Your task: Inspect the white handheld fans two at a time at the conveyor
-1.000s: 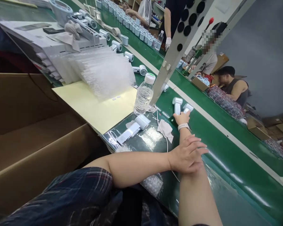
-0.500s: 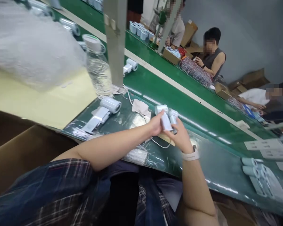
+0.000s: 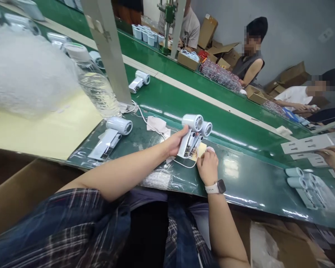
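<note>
The left hand (image 3: 176,143) pinches two pale blue gadgets (image 3: 192,122). The right hand (image 3: 208,167) curls by a small pale cloth (image 3: 210,149); I cannot tell if it grips.

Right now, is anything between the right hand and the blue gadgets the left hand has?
A small yellow piece shows between the right hand and the pale blue gadgets, with a white cable curving just below. Probably neither blocks much.

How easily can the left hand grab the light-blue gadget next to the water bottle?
Probably not easily: the left hand looks full, holding two similar gadgets. Nothing tall seems to stand between it and the light-blue gadget, so an empty hand might reach.
</note>
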A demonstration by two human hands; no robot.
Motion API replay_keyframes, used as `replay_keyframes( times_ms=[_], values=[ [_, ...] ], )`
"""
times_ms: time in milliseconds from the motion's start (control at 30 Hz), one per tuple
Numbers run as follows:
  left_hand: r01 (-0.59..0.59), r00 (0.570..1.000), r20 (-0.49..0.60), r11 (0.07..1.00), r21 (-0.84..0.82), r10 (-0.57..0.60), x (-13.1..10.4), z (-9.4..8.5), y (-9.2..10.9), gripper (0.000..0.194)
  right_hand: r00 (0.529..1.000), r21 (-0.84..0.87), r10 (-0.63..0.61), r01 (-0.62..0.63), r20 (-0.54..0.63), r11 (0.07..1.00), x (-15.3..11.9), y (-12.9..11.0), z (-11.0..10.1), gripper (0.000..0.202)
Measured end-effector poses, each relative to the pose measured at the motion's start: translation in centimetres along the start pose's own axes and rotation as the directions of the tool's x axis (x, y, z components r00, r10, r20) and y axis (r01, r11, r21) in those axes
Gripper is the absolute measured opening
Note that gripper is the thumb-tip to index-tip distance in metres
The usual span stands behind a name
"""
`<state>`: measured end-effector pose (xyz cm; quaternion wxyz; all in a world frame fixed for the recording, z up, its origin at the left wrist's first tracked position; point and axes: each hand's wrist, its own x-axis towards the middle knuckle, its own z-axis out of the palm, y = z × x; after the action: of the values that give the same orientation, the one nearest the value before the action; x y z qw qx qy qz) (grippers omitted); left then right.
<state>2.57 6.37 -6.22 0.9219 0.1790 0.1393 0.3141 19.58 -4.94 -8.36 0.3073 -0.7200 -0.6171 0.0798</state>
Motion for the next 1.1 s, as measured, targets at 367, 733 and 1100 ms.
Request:
replay_keyframes(
  times_ms=[367,733,1100],
  values=[
    [-0.247,0.969,-0.029,0.969,-0.020,0.246,-0.6,1.0,2.0,0.056,0.974,-0.178,-0.190,0.209,0.122,0.962,-0.9,-5.6,3.3,0.005],
    [-0.343,0.931,-0.094,0.932,0.115,0.354,-1.1,2.2,2.3,0.068,0.925,0.727,0.020,-0.312,0.380,0.611,-1.4,-6.8,0.4,0.027],
    [-0.405,0.914,0.017,0.907,0.111,0.406,-1.2,2.1,1.1,0.070,0.969,0.880,0.123,-0.247,0.215,0.405,-3.1,-9.5,3.0,0.040]
  ],
)
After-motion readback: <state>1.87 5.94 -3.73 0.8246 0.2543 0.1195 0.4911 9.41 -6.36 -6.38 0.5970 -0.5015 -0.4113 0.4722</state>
